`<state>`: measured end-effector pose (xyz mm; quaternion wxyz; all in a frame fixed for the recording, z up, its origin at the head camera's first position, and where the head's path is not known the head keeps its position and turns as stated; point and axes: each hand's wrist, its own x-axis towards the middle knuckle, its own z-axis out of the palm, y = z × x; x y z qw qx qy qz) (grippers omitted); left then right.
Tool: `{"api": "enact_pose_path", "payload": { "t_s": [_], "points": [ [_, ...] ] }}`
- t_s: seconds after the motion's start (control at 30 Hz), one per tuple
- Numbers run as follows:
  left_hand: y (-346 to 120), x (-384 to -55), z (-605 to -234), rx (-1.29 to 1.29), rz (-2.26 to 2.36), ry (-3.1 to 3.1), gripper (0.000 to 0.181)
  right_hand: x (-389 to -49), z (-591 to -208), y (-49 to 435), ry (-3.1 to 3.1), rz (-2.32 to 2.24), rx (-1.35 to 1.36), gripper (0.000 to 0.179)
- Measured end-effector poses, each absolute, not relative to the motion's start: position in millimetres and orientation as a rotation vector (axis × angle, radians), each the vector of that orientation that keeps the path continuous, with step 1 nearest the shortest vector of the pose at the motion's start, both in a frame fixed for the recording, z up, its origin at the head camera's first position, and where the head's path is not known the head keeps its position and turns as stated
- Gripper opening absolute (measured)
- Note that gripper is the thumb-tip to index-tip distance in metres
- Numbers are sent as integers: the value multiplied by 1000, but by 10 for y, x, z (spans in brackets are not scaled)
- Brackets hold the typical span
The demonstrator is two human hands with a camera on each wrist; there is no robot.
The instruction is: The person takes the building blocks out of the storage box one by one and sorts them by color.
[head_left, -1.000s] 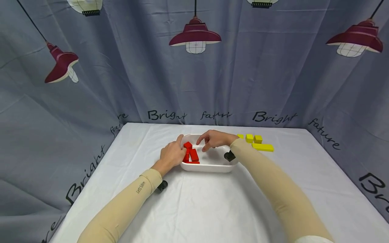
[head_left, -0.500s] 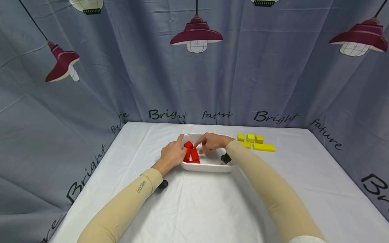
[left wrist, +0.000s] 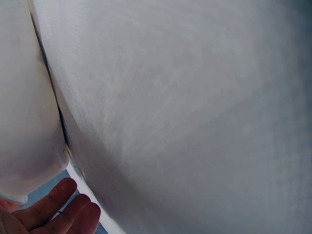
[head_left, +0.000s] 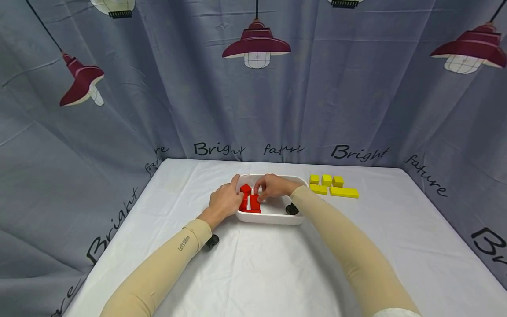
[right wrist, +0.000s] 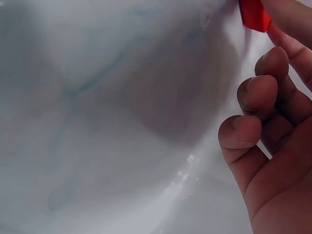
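A white tray stands toward the back of the table, with several red blocks gathered at its left end. My left hand holds that end, thumb over the rim beside the blocks. In the left wrist view, its other fingers reach along the outer wall. Inside the tray, my right hand pinches a rectangular red block between thumb and index finger at its far end. The right wrist view catches a corner of this red block at those fingers, while the remaining fingers are curled.
Several yellow blocks, cubes and longer bars, lie on the white tablecloth right of the tray. A grey curtain printed with lamps rises behind the table. Black wrist cameras sit under the sleeves.
My right hand has moved left and toward me, reaching the rectangular red block. That block has turned from tilted to nearly straight. The left hand has stayed at the tray's end.
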<state>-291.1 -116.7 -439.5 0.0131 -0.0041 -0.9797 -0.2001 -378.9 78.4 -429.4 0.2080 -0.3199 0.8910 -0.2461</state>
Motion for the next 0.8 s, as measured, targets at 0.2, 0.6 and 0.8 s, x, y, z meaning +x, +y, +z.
{"api": "enact_pose_path", "payload": {
  "t_s": [0.2,0.6,0.8],
  "points": [
    [-1180,-2925,-4396,-14,-624,-3044,62,-3775,-4253,784,2478,-677,-876,13],
    [-1165,-2912,-4402,-9,-621,-3048,62,-3775,-4270,790,2414,-696,-976,31],
    [-1174,-2921,-4412,-11,-608,-3052,62,-3751,-4259,795,2363,-678,-967,37]
  ]
}}
